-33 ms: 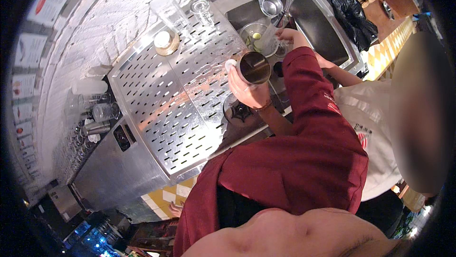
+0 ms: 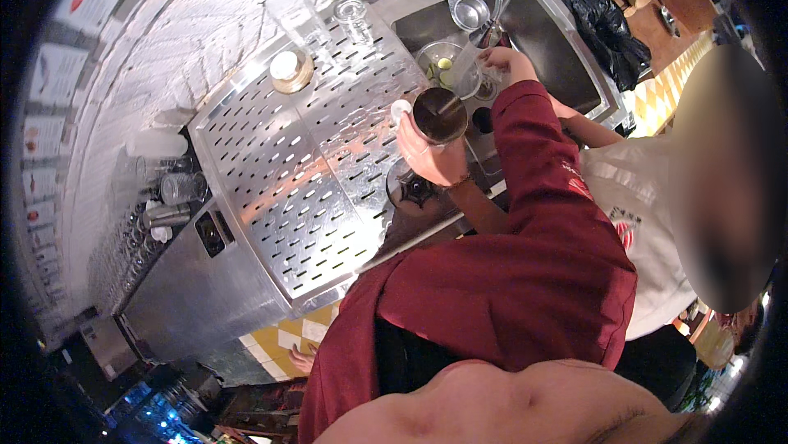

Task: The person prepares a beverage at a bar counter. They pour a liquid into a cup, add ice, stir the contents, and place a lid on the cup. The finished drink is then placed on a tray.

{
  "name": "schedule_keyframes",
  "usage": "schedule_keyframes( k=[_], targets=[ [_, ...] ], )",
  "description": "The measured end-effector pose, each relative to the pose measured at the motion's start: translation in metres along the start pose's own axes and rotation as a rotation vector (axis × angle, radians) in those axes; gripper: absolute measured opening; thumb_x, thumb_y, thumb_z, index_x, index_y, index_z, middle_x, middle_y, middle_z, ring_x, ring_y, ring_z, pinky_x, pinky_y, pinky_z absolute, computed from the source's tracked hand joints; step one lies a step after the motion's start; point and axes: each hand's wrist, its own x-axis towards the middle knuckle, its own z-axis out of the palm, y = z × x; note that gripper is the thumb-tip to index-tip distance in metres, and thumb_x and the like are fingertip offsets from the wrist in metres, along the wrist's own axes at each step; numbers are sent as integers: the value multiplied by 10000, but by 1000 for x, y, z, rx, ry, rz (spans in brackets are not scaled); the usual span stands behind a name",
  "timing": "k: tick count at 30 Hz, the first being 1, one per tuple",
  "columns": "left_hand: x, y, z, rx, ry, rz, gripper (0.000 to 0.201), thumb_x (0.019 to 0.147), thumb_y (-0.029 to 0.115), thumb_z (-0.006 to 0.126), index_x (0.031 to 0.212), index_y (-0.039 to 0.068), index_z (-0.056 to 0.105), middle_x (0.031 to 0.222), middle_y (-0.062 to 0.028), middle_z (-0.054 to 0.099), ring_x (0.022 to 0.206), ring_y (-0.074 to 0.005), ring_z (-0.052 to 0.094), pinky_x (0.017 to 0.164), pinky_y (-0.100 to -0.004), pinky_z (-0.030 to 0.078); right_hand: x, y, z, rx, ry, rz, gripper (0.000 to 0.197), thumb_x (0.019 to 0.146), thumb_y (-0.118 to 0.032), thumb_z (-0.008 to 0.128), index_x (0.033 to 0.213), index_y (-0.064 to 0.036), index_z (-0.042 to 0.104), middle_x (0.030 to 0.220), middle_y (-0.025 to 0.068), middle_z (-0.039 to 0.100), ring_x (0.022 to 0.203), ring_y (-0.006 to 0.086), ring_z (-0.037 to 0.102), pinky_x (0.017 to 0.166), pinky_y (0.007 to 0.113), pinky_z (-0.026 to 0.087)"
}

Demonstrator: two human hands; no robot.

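Head view: gripping a clear vessel (image 2: 468, 69) in the right hand (image 2: 507, 64) at the sink (image 2: 542, 34).
Clamped on it with right fingers; cannot tell for the mostly hidden left hand (image 2: 303, 359). Probably light, slick if wet, perhaps fragile; best held around the wall. Counted: one clear vessel, one metal tin (image 2: 441, 117) in a co-worker's hand (image 2: 428, 161), two glasses (image 2: 297, 21) on the slotted table (image 2: 279, 165).
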Motion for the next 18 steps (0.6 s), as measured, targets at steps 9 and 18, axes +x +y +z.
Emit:
schedule_keyframes(
  k=[9, 18],
  targets=[
    [-34, -35, 8, -235, -211, -290, 492, 866, 302, 620, 1270, 51, 493, 1389, -213, 390, 1291, -385, 339, 1081, -480, 248, -100, -142, -160, -537, 901, -336, 300, 899, -209, 518, 1120, -40, 629, 1097, 182, 650, 997, 300, 627, 837, 403, 481],
    [-171, -135, -9, -266, 123, -958, 544, 771, 171, 702, 1252, 127, 452, 1369, -140, 321, 1257, -361, 326, 1038, -482, 270, -224, -459, 244, -307, 593, -1102, 340, 974, -143, 437, 1293, -53, 513, 1101, 139, 656, 998, 249, 633, 852, 361, 481]
  ],
)
